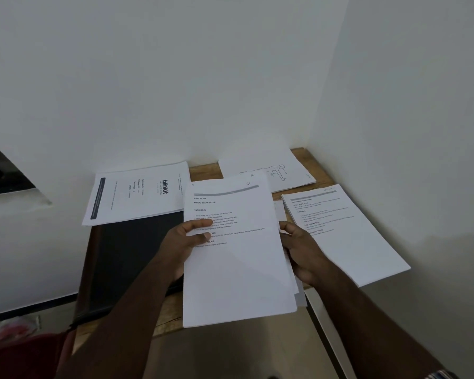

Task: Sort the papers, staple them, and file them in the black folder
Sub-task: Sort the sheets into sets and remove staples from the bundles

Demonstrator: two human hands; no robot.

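Step in hand: sorting. Judged from the layout, the held stack is being checked sheet by sheet against the three piles laid out.
Left hand: grasps the held stack at its left edge, thumb on the printed top page, fingers hidden beneath.
Right hand: curls around the right edge of the same stack, fingers under the lower sheets, which fan out slightly at the near right corner.
Held stack: lifted above the wooden table, near centre, top page headed with printed task text.
Left pile: far left, top sheet turned sideways, resting partly on the black folder.
Far pile: far right, against the wall, top sheet shows a line drawing.
Right pile: right side, printed text matching the held page in layout, near edge overhanging the table.
Black folder: flat and closed on the left half of the table, partly covered by the left pile.
Stapler: not visible.
Method: read the heading before release; the top page appears to belong with the right pile. Peel one sheet only, with the right thumb.
Caution: square each pile's edges for stapling later. Push the right pile back from the edge; it could slide off.
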